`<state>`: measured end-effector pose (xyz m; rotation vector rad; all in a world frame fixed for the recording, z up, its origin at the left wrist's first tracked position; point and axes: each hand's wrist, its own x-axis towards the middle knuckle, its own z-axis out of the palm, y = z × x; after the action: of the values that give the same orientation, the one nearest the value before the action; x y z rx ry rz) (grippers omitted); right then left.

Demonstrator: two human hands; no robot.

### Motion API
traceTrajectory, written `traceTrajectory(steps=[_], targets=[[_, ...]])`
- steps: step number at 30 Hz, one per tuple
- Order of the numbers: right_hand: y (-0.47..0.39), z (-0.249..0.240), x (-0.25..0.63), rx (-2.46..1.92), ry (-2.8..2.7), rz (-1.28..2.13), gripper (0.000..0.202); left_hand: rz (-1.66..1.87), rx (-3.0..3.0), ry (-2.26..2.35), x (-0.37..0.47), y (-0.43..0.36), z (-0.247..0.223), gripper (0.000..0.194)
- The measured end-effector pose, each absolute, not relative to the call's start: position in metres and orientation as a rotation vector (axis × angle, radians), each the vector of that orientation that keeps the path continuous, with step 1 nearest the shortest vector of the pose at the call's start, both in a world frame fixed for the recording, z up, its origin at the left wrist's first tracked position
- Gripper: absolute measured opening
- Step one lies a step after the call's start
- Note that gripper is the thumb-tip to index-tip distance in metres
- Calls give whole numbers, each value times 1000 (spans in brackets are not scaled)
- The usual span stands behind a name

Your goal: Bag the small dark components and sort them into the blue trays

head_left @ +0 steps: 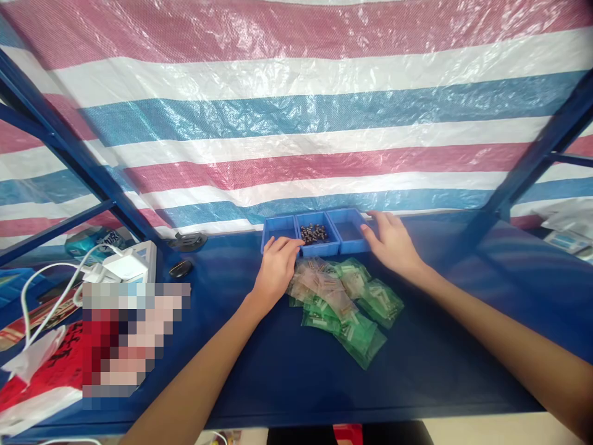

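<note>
left hand [274, 267] at tray [280, 229] front rim, right hand [393, 243] on right edge

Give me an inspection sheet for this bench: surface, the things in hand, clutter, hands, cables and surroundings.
Surface: blue table, smooth, under a blue metal frame.
Things in hand: three blue trays in a row at the back; the middle tray holds small dark parts, the outer two look empty. A pile of green plastic bags lies in front of them.
Clutter: a red and white bag at the left edge, small dark objects near the frame post.
Hands: left hand rests at the left tray's front edge; right hand touches the right tray. Neither grips anything.
Cables: white cable and white charger on the left.
Surroundings: striped tarp behind.
</note>
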<state>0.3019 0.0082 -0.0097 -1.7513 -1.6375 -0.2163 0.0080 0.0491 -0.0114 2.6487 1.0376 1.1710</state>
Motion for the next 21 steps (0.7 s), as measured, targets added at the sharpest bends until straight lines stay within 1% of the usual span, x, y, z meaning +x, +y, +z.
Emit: traceTrajectory(steps=[1,3,6,10,13,18,21], targets=[[5,-9,299,-1712,-1658,-313,45,1194,2647,1022,9,49,-11,29],[0,-8,292,-1615,-1744,-401,34,1176,2661,1014,9,48,-11,30],[-5,-10,277,-1477,-1953,-366,25,1054,2711,1058,9,50,-13,32],[-6,-16,265,-1425,-2046,-259,22,945,2766,1064,8,51,-12,32],[-6,-19,266,-1417,-2034,-203,21,851,2779,1125,14,51,-3,27],[-6,-18,271,-1377,-2041,-168,21,593,2846,1279,30,53,14,15],[-6,-18,271,-1376,-2041,-145,21,655,2892,1290,33,54,12,12]])
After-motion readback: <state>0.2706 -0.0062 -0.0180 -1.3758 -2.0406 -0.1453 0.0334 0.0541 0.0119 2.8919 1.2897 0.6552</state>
